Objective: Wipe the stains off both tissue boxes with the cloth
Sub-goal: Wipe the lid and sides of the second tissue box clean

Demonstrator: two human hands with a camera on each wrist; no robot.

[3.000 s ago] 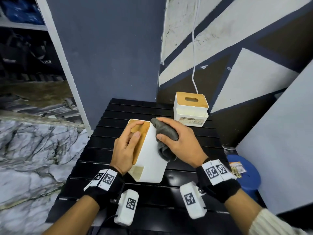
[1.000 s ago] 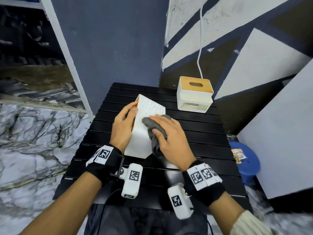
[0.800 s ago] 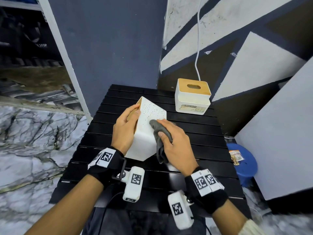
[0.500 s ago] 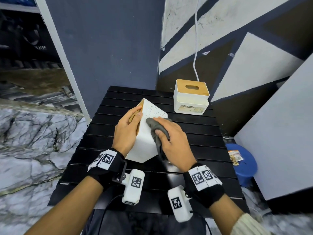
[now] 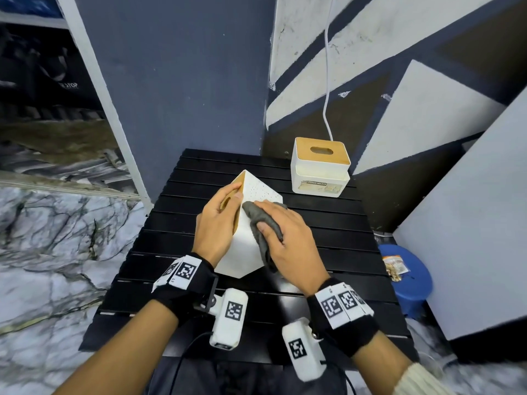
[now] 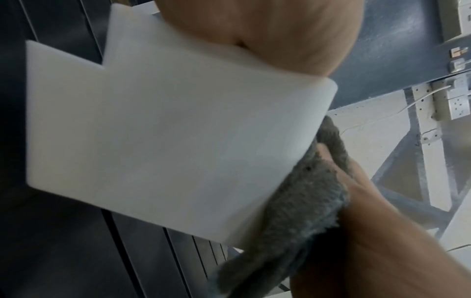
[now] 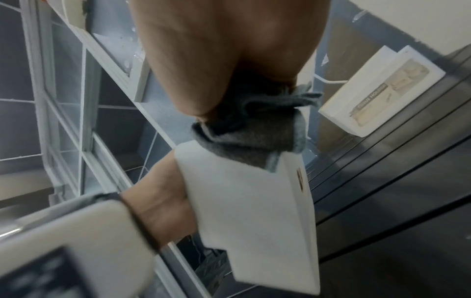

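Note:
A white tissue box [image 5: 258, 189] stands tilted on one corner at the middle of the black slatted table [image 5: 313, 223], dotted underside up and wooden lid to the left. My left hand [image 5: 219, 223] grips it on the lid side. My right hand [image 5: 288, 243] holds a grey cloth [image 5: 261, 216] pressed against the box's white side. The left wrist view shows the box [image 6: 165, 141] with the cloth [image 6: 293, 211] at its edge. In the right wrist view the cloth [image 7: 254, 141] lies over the box's [image 7: 249, 211] top corner. A second tissue box [image 5: 319, 169] stands upright at the back right.
Walls close the table's far side, and a white cable [image 5: 328, 81] hangs down behind the second box. A blue stool [image 5: 405, 277] with a small packet on it sits right of the table, beside a leaning white board [image 5: 470, 223].
Since three seconds ago the box was turned from lid-up to underside-up. Over the last second my right hand has rubbed the cloth back and forth across its side; my left hand kept its hold.

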